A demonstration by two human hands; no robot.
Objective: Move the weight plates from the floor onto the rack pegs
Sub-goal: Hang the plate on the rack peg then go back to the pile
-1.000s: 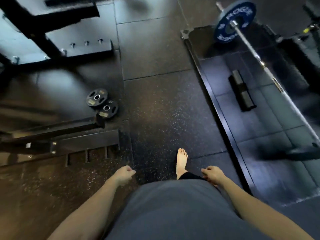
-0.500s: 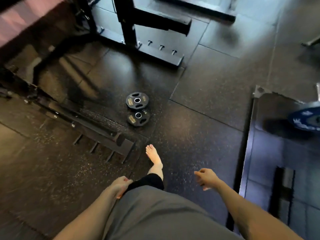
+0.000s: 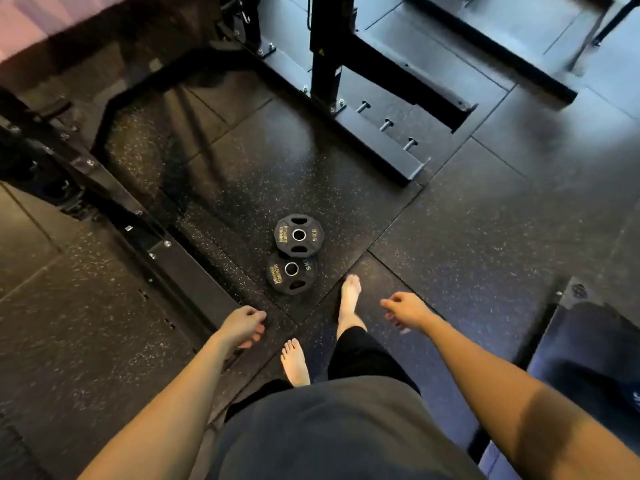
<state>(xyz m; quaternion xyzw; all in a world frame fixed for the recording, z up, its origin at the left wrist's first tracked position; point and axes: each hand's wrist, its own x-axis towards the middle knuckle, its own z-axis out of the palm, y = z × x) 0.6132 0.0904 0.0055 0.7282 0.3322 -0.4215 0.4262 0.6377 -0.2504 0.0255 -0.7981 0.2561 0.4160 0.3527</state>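
Hanging at waist level, the left hand [image 3: 242,325] has its fingers loosely curled and holds nothing; the right hand [image 3: 407,310] is likewise empty, fingers loosely bent and slightly spread, thumb forward. Neither hand touches anything.

Ahead of and between the two hands, on the speckled rubber floor [image 3: 467,237], lie two black weight plates, both flat, faces up. The near plate [image 3: 290,275] sits just in front of the toes of the right foot [image 3: 349,299], closer to the left hand than to the right but well apart from both. The far plate [image 3: 298,235] lies beyond it, its near edge overlapping and resting on the near plate's far edge. Each shows a metal-ringed centre hole pointing straight up, grip cut-outs around it, and gold lettering with a "5KG" mark. As round discs they have no long axis of their own; the pair lines up roughly along the person's forward direction, leaning slightly right with distance.

The left foot [image 3: 294,363] is set further back, below the left hand.

Beyond the plates, a black rack base [image 3: 377,147] runs diagonally, with three short metal pegs [image 3: 386,125] in a row on its side and an upright post [image 3: 327,46] rising from it. Another dark frame [image 3: 138,230] crosses the left side.
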